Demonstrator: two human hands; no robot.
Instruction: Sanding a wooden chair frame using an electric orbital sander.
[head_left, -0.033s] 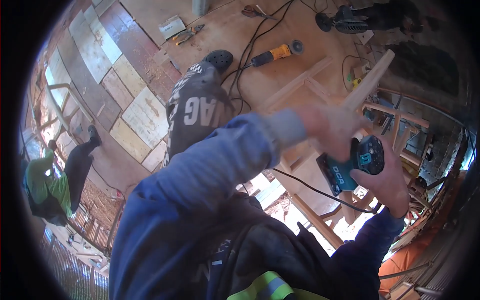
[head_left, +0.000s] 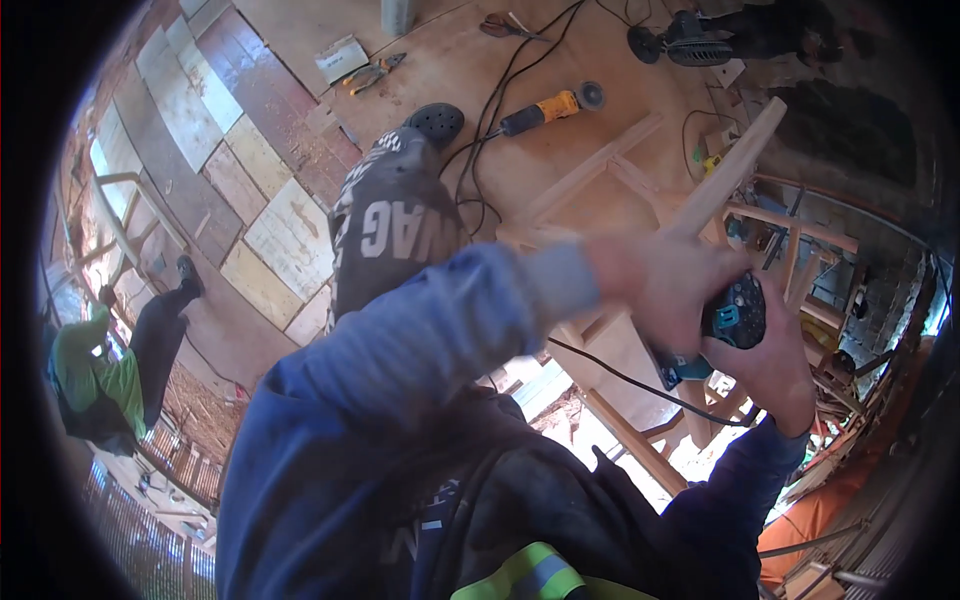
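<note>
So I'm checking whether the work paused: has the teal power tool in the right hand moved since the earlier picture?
No. The teal power tool sits in the same spot against the slanted wooden strip, held in the right hand.

My two hands meet at right: the left hand (head_left: 665,285) lies over the sander (head_left: 722,330), the right hand (head_left: 775,365) beneath it. A wooden frame (head_left: 640,160) sits behind them, an angle grinder (head_left: 545,110) farther back, pliers (head_left: 372,72) to its left.
</note>
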